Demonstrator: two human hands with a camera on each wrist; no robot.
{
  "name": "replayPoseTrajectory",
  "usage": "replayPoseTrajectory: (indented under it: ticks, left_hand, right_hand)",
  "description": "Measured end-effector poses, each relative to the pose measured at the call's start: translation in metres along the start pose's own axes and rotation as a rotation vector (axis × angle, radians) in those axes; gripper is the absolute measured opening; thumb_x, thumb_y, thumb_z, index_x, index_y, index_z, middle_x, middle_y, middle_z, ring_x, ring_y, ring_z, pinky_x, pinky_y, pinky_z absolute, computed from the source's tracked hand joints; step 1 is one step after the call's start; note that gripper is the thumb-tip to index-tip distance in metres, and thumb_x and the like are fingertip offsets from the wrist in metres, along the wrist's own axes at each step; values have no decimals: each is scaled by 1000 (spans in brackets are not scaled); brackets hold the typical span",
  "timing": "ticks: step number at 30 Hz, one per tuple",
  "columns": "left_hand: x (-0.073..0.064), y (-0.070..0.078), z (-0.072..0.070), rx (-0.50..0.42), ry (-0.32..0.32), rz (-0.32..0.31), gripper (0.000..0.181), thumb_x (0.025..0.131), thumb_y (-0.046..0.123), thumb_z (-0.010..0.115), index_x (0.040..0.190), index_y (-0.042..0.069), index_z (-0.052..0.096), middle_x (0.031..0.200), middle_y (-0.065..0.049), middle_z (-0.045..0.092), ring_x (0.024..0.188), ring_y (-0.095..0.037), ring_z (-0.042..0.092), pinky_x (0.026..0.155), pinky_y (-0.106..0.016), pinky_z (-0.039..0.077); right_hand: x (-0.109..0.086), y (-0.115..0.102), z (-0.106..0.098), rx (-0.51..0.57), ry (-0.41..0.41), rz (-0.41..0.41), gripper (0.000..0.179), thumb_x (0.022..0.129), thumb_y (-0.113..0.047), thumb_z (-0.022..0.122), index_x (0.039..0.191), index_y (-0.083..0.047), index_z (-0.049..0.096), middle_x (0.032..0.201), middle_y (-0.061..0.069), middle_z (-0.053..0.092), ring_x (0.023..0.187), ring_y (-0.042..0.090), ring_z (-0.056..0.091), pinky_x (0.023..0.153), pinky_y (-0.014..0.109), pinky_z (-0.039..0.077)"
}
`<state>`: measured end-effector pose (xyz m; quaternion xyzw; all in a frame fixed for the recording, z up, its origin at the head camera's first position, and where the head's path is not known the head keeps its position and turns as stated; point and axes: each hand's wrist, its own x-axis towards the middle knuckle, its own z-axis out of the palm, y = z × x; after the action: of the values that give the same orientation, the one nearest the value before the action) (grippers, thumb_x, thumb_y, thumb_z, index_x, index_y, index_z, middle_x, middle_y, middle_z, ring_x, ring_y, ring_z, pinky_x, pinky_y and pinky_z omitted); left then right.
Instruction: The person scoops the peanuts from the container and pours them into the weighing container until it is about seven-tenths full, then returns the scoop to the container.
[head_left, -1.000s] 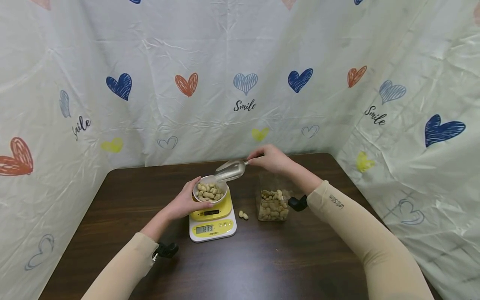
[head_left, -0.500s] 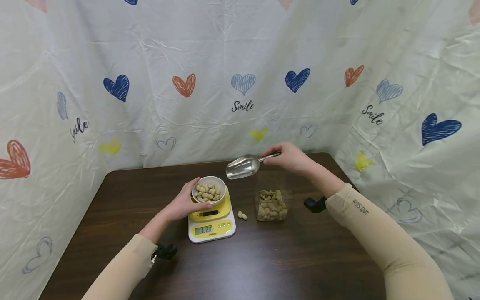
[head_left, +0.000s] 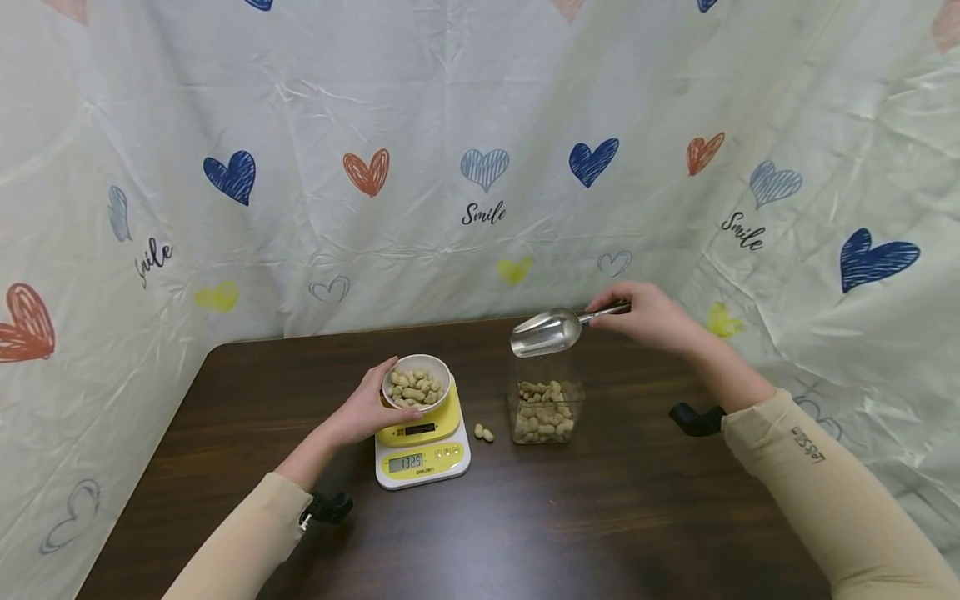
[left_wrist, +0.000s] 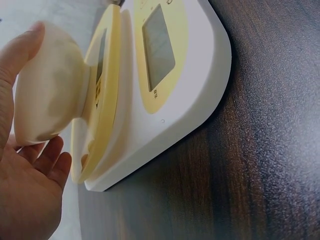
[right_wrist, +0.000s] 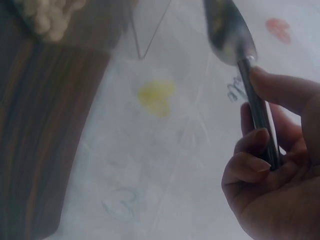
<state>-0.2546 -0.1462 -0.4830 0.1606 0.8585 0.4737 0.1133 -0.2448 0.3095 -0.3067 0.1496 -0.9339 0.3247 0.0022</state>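
My left hand [head_left: 367, 407] grips a white bowl [left_wrist: 50, 85] of peanuts [head_left: 416, 388], thumb on one side and fingers round the other. The bowl stands on the yellow plate of a white and yellow kitchen scale [head_left: 422, 463], whose display reads 1325, any decimal point too small to tell. In my right hand [head_left: 651, 317] is a metal scoop [head_left: 547, 332], held by its handle [right_wrist: 261, 117] between thumb and curled fingers. No peanuts show in the scoop. It hovers above the back of a clear plastic container [head_left: 545, 440], partly filled with peanuts.
Two loose peanuts [head_left: 483, 433] lie between the scale and the container on the dark wooden table [head_left: 555, 525]. A white curtain [head_left: 420, 250] printed with hearts hangs close behind the table and along its sides.
My right hand has carried the scoop rightward, from the bowl's rim to above the container. The display has gone from about 1379 through 1320 to 1325. My left hand stays at the bowl.
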Motion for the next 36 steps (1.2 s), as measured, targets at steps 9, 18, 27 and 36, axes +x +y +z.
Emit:
replayPoseTrajectory:
  ticks: [9, 18, 27, 36]
  left_hand:
    - [0, -2, -1, 0, 2, -4, 120, 77, 46, 90, 164, 12, 15, 160, -19, 22, 136, -35, 37, 112, -56, 31]
    - [-1, -2, -1, 8, 6, -2, 121, 76, 49, 89, 165, 13, 15, 161, -19, 21, 138, -36, 35, 113, -57, 30]
    - [2, -1, 0, 21, 10, -1, 122, 76, 51, 89, 165, 15, 15, 161, -19, 21, 139, -35, 35, 113, -57, 30]
    - [2, -3, 0, 3, -1, -9, 122, 77, 50, 88, 165, 15, 11, 163, -18, 18, 140, -36, 34, 114, -58, 29]
  right_hand:
    - [-1, 10, 7, -151, -81, -32, 18, 96, -26, 75, 110, -15, 78, 110, 3, 70, 97, 22, 63, 80, 43, 49]
    - [12, 5, 43, -261, -201, -54, 11, 94, -21, 77, 104, -19, 78, 106, -1, 64, 91, 17, 63, 76, 40, 52]
    - [21, 10, 63, -366, -231, -124, 12, 91, -18, 78, 102, -17, 80, 105, -1, 63, 92, 19, 61, 78, 41, 51]
    - [20, 20, 70, -344, -150, -129, 19, 90, -17, 80, 109, -15, 77, 112, 7, 58, 106, 33, 52, 85, 48, 46]
